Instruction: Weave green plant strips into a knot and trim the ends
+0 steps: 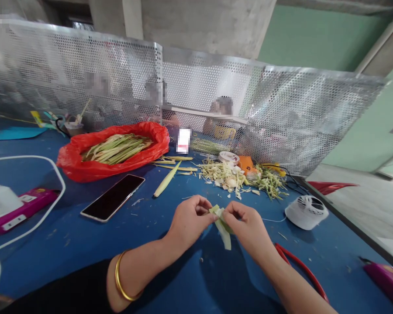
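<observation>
Over the blue table, my left hand [192, 218] and my right hand [244, 222] come together fingertip to fingertip. Both pinch a pale green leaf strip [224, 235], folded at the top with its flat end hanging down between them. A white spool of thread [305, 213] stands to the right, and a thin thread runs from it toward my right hand. Under my right forearm, red curved handles [303, 270] show in part; the rest of that tool is hidden. A whole pale green leaf piece [167, 179] lies beyond my left hand.
A red plastic bag [118, 172] holds many long leaf strips. Cut scraps [229, 176] are heaped ahead, beside a tape roll [228, 157]. A phone [113, 198] and a purple power strip [26, 207] lie left. A perforated metal screen [209, 78] borders the back; people sit behind it.
</observation>
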Tool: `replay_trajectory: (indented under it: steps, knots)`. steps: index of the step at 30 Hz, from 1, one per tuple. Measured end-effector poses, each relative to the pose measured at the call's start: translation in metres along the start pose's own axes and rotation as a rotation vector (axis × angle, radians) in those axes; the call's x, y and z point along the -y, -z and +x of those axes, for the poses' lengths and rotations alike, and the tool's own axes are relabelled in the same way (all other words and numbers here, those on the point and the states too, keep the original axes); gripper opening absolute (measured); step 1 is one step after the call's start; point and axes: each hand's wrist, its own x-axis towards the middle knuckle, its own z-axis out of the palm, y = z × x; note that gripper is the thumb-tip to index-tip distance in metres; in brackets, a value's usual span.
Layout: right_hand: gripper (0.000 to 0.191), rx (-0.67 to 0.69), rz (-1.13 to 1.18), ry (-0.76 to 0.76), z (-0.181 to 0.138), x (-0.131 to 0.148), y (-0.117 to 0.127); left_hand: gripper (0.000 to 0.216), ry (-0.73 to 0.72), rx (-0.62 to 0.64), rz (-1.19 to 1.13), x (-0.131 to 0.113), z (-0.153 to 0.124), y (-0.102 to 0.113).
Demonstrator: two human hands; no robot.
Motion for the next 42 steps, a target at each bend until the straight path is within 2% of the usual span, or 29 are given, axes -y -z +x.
replay_trajectory:
  steps: [6,11,17,20,27,31,35,38,42]
  knots:
    - [0.023,0.008,0.073,0.037,-0.002,0.003,-0.003,0.03,-0.029,-0.016,0.085,-0.003,-0.004,0.0]
    - [0.014,0.023,0.157,0.067,-0.002,0.001,-0.003,0.031,-0.022,-0.03,0.087,-0.005,-0.003,0.001]
    - [0.021,-0.081,0.131,0.043,-0.003,-0.002,-0.005,0.025,-0.028,-0.066,0.068,-0.004,-0.002,0.0]
    - [0.022,-0.091,0.169,0.031,-0.003,-0.004,-0.008,0.023,-0.021,-0.068,0.07,-0.003,-0.002,-0.001]
    - [0.016,-0.032,0.145,0.09,-0.004,0.002,-0.008,0.025,-0.034,-0.001,0.024,-0.001,-0.002,-0.001]
    - [0.017,-0.019,0.228,0.11,-0.002,0.005,0.001,0.027,-0.04,0.027,0.031,-0.001,-0.004,-0.001]
    - [0.031,0.113,0.243,0.009,0.002,0.002,0.007,0.028,-0.068,0.108,0.086,-0.002,-0.006,-0.001]
    - [0.027,0.207,0.317,-0.081,0.004,0.001,0.009,0.028,-0.045,0.151,0.107,-0.004,-0.007,-0.001]
    - [0.023,0.145,0.344,-0.103,0.005,0.004,0.008,0.019,-0.024,0.215,0.091,-0.004,-0.007,-0.001]
